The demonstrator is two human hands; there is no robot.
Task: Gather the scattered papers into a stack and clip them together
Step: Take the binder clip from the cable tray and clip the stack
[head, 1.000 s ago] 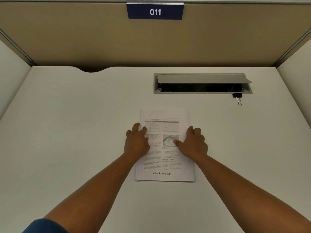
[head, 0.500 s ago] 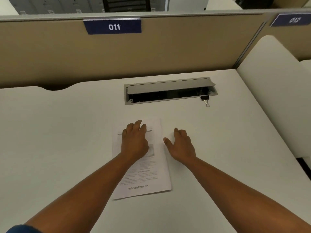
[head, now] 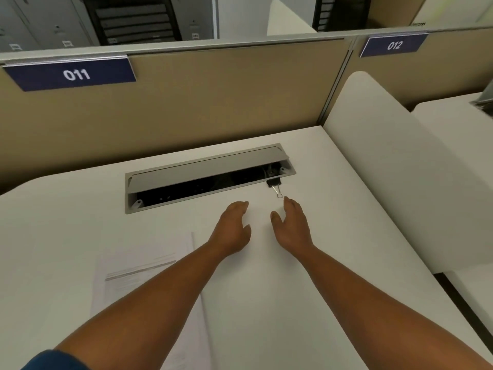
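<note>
Both your hands are out over the white bench and neither holds anything. Your right hand has its fingers loosely extended with the thumb spread to the inside, and the fingertips sit just short of the wire handle of the black binder clip; whether they touch the loop is too close to tell. The clip lies just beyond those fingers, its black body at the front edge of the grey cable tray set into the bench, near the tray's right end, with its lid tilted up. Your left hand floats beside the right one, fingers relaxed and slightly curved downward, gripping nothing. The stack of papers lies well behind and to the left of your left fingers, flat on the bench and partly hidden under your left forearm; its print is blurred. Beyond the tray stands a tan partition carrying a blue label 011, and a second label 012 sits further to the right.
</note>
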